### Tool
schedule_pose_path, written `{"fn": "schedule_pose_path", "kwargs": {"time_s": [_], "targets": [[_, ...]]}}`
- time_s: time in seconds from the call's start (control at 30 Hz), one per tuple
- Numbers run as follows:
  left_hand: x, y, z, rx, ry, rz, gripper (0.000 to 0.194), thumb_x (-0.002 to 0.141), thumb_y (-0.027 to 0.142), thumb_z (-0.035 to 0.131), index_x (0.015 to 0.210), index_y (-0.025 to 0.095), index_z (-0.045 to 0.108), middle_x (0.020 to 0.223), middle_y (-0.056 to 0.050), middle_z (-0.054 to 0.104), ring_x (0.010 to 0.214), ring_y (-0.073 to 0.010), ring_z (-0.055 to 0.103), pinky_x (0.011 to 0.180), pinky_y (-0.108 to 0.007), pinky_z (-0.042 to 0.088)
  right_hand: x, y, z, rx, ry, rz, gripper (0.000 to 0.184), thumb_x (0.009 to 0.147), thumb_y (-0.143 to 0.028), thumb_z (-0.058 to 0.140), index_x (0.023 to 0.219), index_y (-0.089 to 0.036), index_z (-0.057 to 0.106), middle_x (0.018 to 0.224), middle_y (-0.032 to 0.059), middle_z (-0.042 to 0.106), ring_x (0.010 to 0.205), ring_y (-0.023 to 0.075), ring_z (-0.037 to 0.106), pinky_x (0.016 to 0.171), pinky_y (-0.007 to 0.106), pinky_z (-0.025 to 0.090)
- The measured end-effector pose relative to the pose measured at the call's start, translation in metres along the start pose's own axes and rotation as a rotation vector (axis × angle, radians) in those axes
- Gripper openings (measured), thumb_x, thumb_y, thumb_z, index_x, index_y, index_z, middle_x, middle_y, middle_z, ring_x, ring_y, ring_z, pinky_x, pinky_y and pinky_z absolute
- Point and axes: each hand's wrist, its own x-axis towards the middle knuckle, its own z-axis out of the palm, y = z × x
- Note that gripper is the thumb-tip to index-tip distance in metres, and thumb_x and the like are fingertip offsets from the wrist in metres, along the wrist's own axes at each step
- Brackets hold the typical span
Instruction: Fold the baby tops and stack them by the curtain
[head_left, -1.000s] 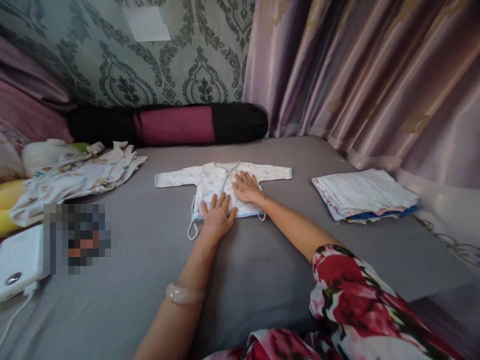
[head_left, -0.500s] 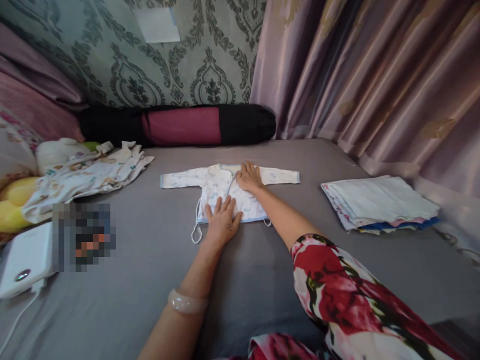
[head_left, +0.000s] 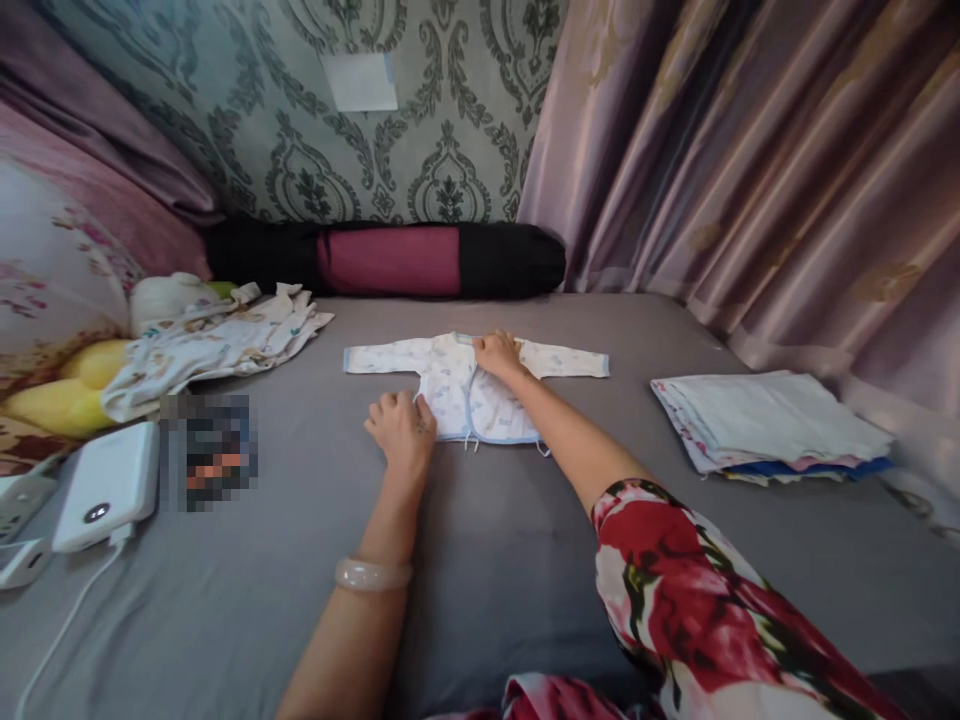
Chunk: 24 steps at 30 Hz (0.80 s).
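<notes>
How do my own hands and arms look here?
Your left hand is bare, with small dark dots on its back and a pale, glossy bangle above the wrist. Your right hand is bare; that arm wears a red, white and black floral sleeve.

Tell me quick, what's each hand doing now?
Left hand: half-closed at the edge of the tie-front baby shirt; can't tell if gripping.
Right hand: half-closed on its upper front; can't tell if gripping.
</notes>
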Motion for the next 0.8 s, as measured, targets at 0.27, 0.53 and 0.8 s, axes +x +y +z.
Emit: {"fn": "schedule_pose_path", "kwargs": {"time_s": [0.27,0.53,0.8], "targets": [[0.004,-0.011,0.003,0.056,-0.203,-0.009,0.033,0.094,0.032,0.039,0.109,0.013,0.062,0.106,-0.017,0.069,0.105,-0.0321,0.061,0.086,-0.042,0.039,0.002,-0.004,0.013,-0.010,0.035,0.086,0.035,0.088,-0.025,0.049,0.118,-0.013,0.064,0.123,0.0181,0.060,0.120,0.0320,0.051,0.099,0.045,0.039],[0.004,-0.009,-0.003,0.030,-0.271,-0.027,0.034,0.095,0.039,0.041,0.102,0.014,0.063,0.105,-0.016,0.069,0.105,-0.0318,0.063,0.084,-0.041,0.041,-0.005,-0.023,0.008,-0.184,0.119,-0.262,0.037,0.086,-0.004,0.041,0.115,-0.012,0.063,0.123,0.0175,0.060,0.118,0.0300,0.048,0.098,0.043,0.035],[0.007,-0.008,-0.004,0.006,-0.279,-0.020,0.028,0.094,0.037,0.045,0.098,0.016,0.064,0.105,-0.014,0.069,0.107,-0.0301,0.062,0.084,-0.038,0.042,-0.001,-0.059,0.041,-0.109,-0.122,-0.402,0.041,0.094,-0.019,0.038,0.130,-0.006,0.054,0.138,0.0180,0.051,0.128,0.0262,0.045,0.107,0.033,0.034]]}}
